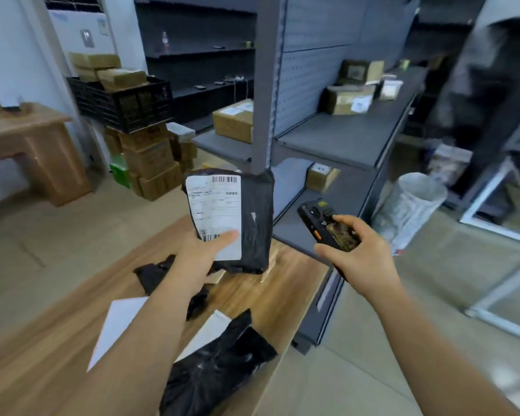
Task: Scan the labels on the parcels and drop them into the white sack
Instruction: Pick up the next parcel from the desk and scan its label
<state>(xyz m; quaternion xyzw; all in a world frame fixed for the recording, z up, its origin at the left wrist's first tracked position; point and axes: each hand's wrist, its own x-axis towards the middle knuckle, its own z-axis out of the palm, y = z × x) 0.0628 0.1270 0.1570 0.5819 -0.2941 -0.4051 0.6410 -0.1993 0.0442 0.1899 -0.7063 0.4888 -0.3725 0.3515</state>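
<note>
My left hand [204, 250] grips a black plastic parcel [252, 214] by its lower edge and holds it upright above the table, thumb pressed on its white shipping label [215, 205]. To its right, my right hand [357, 256] holds a black handheld scanner [327, 226], its head aimed toward the parcel with a gap between them. The white sack [409, 205] stands open on the floor to the right, beside the grey shelving. More black parcels [213, 370] lie on the wooden table [282, 295] below my arms.
Grey metal shelving [336, 139] with cardboard boxes [234, 120] rises behind the table. A black crate [123, 100] sits on stacked cartons at the left, next to a wooden desk [27, 130]. A white sheet [117, 325] lies on the table. A white frame [493, 223] stands at the right.
</note>
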